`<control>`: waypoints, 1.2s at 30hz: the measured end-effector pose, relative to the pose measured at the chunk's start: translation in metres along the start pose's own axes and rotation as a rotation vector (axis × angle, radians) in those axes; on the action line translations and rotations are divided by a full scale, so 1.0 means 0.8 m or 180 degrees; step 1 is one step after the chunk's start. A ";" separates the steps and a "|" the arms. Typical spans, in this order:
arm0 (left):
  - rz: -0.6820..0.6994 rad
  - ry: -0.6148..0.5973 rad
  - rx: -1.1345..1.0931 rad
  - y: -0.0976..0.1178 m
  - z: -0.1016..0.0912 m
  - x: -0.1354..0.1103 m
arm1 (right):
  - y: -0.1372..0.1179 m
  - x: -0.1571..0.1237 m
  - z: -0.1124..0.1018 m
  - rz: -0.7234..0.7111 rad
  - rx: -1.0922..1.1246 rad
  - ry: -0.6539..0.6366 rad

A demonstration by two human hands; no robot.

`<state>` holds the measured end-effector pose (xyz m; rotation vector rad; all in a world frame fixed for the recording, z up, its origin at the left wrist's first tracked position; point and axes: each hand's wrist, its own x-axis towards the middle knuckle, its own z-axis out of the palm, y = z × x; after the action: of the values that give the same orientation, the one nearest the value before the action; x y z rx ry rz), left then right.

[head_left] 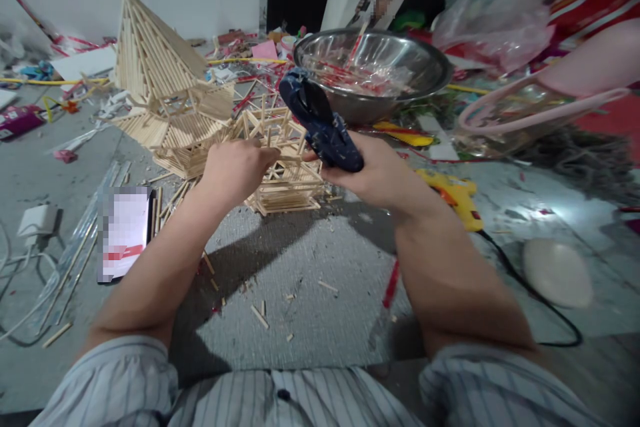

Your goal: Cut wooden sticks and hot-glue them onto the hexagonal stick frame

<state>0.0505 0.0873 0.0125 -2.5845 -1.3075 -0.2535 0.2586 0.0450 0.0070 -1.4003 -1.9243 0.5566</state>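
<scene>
A small open frame of thin wooden sticks (285, 197) stands on the grey table in front of me. My left hand (240, 163) reaches over its left side, fingers closed at the upper sticks. What they pinch is hidden. My right hand (373, 170) grips a dark blue hand tool (320, 120) with looped parts and pale flecks, tilted up to the left above the frame's right side. Its fingertips are close to the sticks. Behind my left hand rises a larger stick model with a tall pointed roof (150, 60).
A metal bowl (375, 103) with red and clear scraps stands behind. At right lie a yellow glue gun (463, 200) with a black cord, a pale oval object (557, 273) and a pink-handled item (590, 67). A phone (127, 233) and white charger (37, 223) lie left.
</scene>
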 end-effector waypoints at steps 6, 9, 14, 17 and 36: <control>0.0082 0.0035 0.0037 -0.001 0.002 0.001 | 0.000 0.001 -0.002 0.0092 -0.0024 -0.0160; 0.0091 0.0065 -0.0015 -0.001 0.003 0.001 | -0.003 0.000 -0.002 0.0048 -0.0049 -0.0197; 0.0063 -0.0018 0.0048 -0.002 0.004 0.001 | -0.008 -0.002 -0.004 0.0014 -0.0095 -0.0298; 0.0091 -0.0076 -0.0050 -0.005 0.004 0.002 | -0.010 -0.003 -0.006 0.0029 -0.0131 -0.0423; -0.0040 0.0283 -0.0313 -0.007 0.015 0.001 | -0.014 -0.003 -0.008 0.0022 -0.0143 -0.0505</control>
<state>0.0471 0.0947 0.0020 -2.6126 -1.3113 -0.4403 0.2566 0.0389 0.0185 -1.4284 -2.0690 0.6486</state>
